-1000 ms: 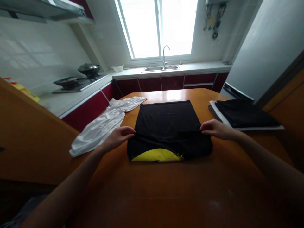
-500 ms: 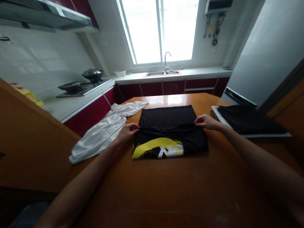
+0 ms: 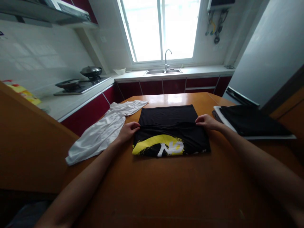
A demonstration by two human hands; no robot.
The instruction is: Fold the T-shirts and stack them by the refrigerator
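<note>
A black shirt [image 3: 166, 115] with a yellow and white print lies partly folded on the wooden table [image 3: 166, 190]. My left hand [image 3: 129, 130] pinches the left end of its folded edge, and my right hand [image 3: 206, 122] pinches the right end. The folded layer with the print faces me, while a plain black part stretches beyond it toward the window. To the left of the shirt a white garment [image 3: 102, 128] is spread out, wrinkled. On the right sits a stack of folded black and white clothes [image 3: 251, 120].
Beyond the table are a counter with a sink [image 3: 162, 72] and tap, and a stove at the left with a lidded wok [image 3: 91, 71] and a pan [image 3: 68, 84]. A grey fridge [image 3: 268, 53] stands at the right.
The view has shifted slightly. Both hands keep hold of the folded edge, and the printed layer near me looks slightly shifted, with a bit more print showing at its lower right.
</note>
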